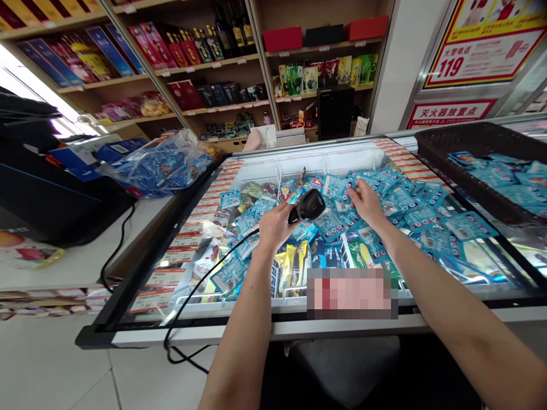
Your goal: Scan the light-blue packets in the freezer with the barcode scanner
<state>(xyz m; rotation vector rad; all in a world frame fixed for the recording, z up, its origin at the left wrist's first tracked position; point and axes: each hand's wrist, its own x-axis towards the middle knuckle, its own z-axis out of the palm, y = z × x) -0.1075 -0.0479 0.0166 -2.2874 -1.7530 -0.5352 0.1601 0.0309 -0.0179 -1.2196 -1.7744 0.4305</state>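
My left hand [273, 228] is wrapped round a black handheld barcode scanner [311, 204], its head tilted toward the right, with a black cable [213, 265] trailing down to the left. Between the fingertips of my right hand [366, 200] is the edge of a small blue packet [335, 187], barcode side showing, just past the scanner's head. Many similar blue packets [423, 219] lie spread and overlapping on the glass top around both hands. A few more blue packets [231, 276] lie left of my left forearm.
Beneath the glass of the chest freezer [299, 330] are wrapped goods in wire baskets. A dark brown basket [478, 136] with blue packets stands at the right. At the left are a clear bag of blue packs [166, 162] and a black machine [55, 188]. Stocked shelves [213, 65] stand behind.
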